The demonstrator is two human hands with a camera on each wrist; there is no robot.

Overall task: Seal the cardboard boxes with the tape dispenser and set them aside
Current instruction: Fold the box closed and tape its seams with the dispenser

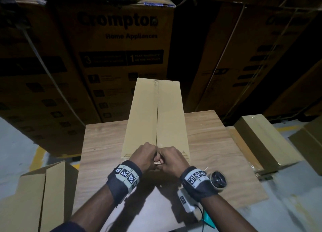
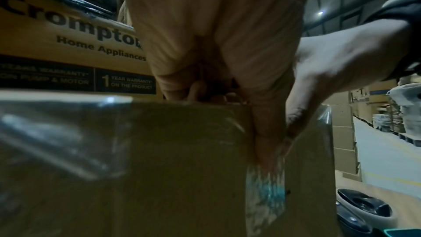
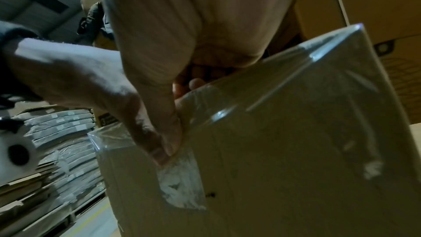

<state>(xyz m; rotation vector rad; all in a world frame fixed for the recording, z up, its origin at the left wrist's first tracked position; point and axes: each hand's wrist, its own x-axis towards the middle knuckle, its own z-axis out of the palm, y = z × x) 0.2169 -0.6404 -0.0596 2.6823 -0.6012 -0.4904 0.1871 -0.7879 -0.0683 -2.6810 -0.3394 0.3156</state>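
A long cardboard box (image 1: 156, 113) lies lengthwise on the wooden table (image 1: 102, 144), its top flaps meeting along a centre seam. Both hands are at its near end. My left hand (image 1: 147, 154) and right hand (image 1: 171, 157) sit side by side with fingers curled over the top edge. In the wrist views both thumbs point down the end face (image 2: 159, 168) and press a strip of clear tape (image 2: 266, 186) (image 3: 182, 177) onto the cardboard. The tape dispenser (image 1: 217, 179) lies on the table just right of my right wrist, held by neither hand.
Tall printed cartons (image 1: 122, 40) are stacked right behind the table. A taped box (image 1: 261, 141) lies on the floor to the right. An open-flapped box (image 1: 43, 188) stands at the lower left. A teal object (image 1: 208, 217) sits near the table's front edge.
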